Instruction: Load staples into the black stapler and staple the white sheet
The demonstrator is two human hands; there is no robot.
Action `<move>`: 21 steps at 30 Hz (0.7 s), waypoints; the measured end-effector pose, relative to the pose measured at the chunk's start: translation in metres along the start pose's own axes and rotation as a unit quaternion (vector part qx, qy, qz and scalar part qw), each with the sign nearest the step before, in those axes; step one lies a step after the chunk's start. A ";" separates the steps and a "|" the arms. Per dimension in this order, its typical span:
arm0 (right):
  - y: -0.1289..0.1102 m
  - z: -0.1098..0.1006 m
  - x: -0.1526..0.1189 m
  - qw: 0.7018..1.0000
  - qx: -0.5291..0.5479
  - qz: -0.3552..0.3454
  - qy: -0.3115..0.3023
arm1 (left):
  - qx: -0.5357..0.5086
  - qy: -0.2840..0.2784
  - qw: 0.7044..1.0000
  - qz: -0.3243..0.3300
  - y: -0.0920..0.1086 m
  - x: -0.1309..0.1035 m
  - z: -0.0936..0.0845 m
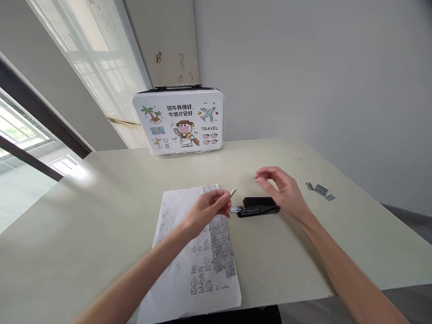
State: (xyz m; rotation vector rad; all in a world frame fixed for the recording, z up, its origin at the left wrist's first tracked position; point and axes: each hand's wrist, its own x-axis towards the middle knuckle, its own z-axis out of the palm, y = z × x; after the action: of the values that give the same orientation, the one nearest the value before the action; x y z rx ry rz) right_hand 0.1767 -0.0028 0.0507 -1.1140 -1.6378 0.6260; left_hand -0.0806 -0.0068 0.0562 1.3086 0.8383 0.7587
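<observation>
My left hand (211, 207) is closed, pinching a small strip of staples (232, 192) between thumb and fingertips above the right edge of the paper (175, 256). Rows of staples (221, 243) cover the right side of this printed sheet. A black stapler (258, 207) lies on the table between my hands, its metal inner part showing at the left end near my left fingers. My right hand (281, 186) hovers over the stapler's right end, fingers curved and apart, with nothing held.
Several loose staple strips (320, 190) lie on the pale table (101, 202) to the right. A white case with cartoon prints (182, 121) stands at the back, near the wall. The table's front edge runs below the paper.
</observation>
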 end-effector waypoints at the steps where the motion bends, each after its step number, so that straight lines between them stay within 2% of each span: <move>1: -0.010 0.001 -0.001 0.997 -0.043 -0.048 -0.039 | -0.034 -0.027 0.999 -0.028 0.003 -0.002 0.000; 3: -0.027 0.004 -0.002 0.973 -0.137 -0.142 -0.122 | -0.071 -0.070 0.992 -0.081 0.008 -0.005 -0.002; 5: -0.037 0.006 -0.003 0.938 -0.213 -0.218 -0.163 | -0.091 -0.093 0.985 -0.116 0.011 -0.008 -0.004; 8: -0.043 0.010 -0.003 0.898 -0.281 -0.293 -0.169 | -0.132 -0.113 0.975 -0.136 0.011 -0.010 -0.007; 11: -0.041 0.013 -0.003 0.891 -0.290 -0.303 -0.174 | -0.125 -0.108 0.978 -0.127 0.008 -0.011 -0.008; 15: -0.037 0.016 -0.008 0.933 -0.228 -0.229 -0.157 | -0.084 -0.031 0.993 -0.080 -0.001 -0.012 -0.009; 18: -0.039 0.020 -0.013 0.973 -0.158 -0.113 -0.122 | 0.023 0.058 0.998 -0.001 -0.011 -0.013 -0.008; 19: -0.040 0.022 -0.015 0.982 -0.142 -0.065 -0.107 | 0.089 0.084 0.992 0.043 -0.014 -0.013 -0.007; 21: -0.045 0.025 -0.017 0.989 -0.116 0.027 -0.086 | 0.235 0.119 0.953 0.146 -0.018 -0.013 -0.005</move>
State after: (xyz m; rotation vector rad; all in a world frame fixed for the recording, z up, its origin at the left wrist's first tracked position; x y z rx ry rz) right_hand 0.1380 -0.0343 0.0710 -1.3053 -1.8714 0.5892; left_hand -0.0910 -0.0175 0.0391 1.8191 1.0755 1.0033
